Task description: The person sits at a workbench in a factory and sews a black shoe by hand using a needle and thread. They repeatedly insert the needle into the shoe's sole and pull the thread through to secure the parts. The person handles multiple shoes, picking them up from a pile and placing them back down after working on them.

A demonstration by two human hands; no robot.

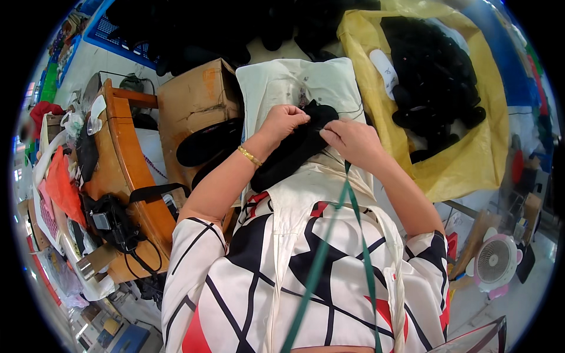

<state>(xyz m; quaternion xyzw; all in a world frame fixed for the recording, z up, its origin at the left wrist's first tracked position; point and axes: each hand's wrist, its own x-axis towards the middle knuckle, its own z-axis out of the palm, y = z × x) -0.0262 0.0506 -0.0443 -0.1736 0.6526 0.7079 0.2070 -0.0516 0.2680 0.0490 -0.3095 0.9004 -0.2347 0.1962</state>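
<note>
The black shoe-shaped fabric piece (288, 154) lies at 12 o'clock, over a pale cloth (259, 82). Close together above its far end, the left hand (281, 125) pinches its fingertips and the right hand (354, 141) curls its own; exactly what either grips, I cannot tell. A yellow sack (465, 170) of black pieces (432, 76) stands at 2 o'clock, a cardboard box (191, 97) at 10.

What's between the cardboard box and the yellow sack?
Head view: a white cloth-covered pad lies between the cardboard box and yellow sack, with a black piece and the left and right hands over it.
</note>
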